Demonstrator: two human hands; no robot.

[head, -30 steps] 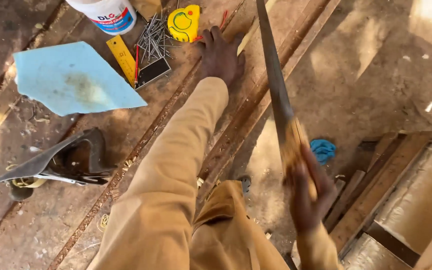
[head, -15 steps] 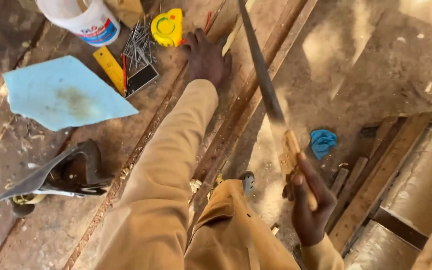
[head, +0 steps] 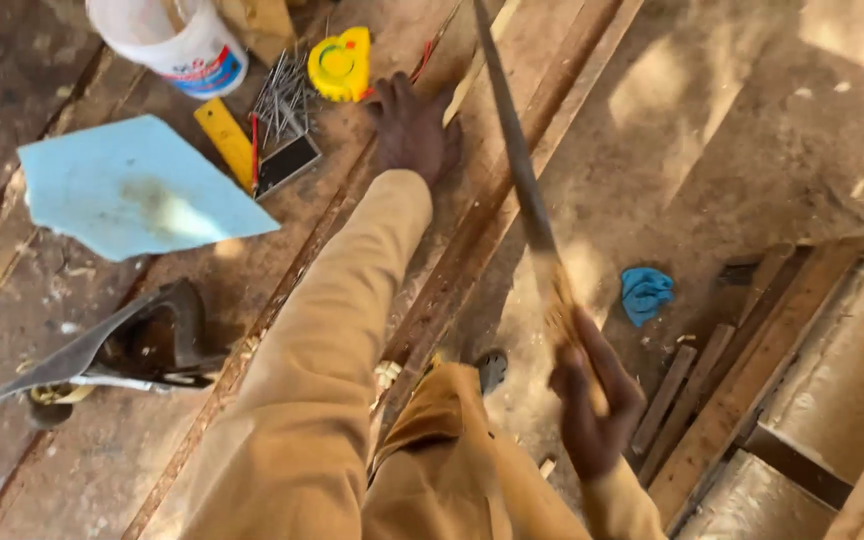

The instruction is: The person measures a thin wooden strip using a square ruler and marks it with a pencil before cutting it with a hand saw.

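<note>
My right hand [head: 592,405] grips the wooden handle of a hand saw [head: 512,150], whose long blade runs up and away across the edge of the workbench. The saw and hand are motion-blurred. My left hand [head: 410,128] presses flat, fingers spread, on a long wooden strip [head: 472,230] lying diagonally on the bench beside the blade. My tan sleeve reaches across the bench to it.
Near my left hand lie a yellow tape measure [head: 340,64], a pile of nails [head: 282,95], a yellow folding rule [head: 224,140] and a white tub [head: 177,40]. A pale blue sheet [head: 132,190] and a dark metal tool [head: 112,345] lie left. Blue cloth [head: 644,293] and timber offcuts [head: 752,380] lie on the ground.
The saw and my right hand have drawn back toward me and down. The view has shifted slightly; my left hand stays pressed on the wood.
</note>
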